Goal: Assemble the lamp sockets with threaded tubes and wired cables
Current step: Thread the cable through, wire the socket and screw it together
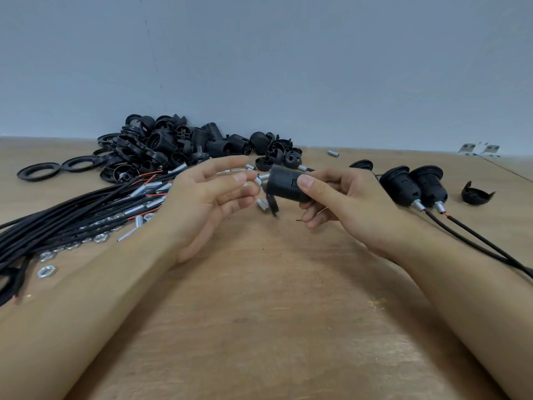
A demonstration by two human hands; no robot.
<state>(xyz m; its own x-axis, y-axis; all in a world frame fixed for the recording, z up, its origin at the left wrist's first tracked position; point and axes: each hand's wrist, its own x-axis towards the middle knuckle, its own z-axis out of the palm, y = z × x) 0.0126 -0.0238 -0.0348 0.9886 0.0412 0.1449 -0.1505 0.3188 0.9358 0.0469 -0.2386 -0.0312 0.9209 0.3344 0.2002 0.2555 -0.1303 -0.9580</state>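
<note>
From the head camera, the right hand [340,197] pinches a black socket [284,186], thumb on its near side, the other fingers curled beneath it. The left hand [207,194] is loosely spread, its fingertips [249,176] just beside the socket's left end, holding nothing.

A wooden bench [268,298] is running up against a plain grey wall [288,59]; two small metal brackets [478,149] are lying at its far right edge.
</note>
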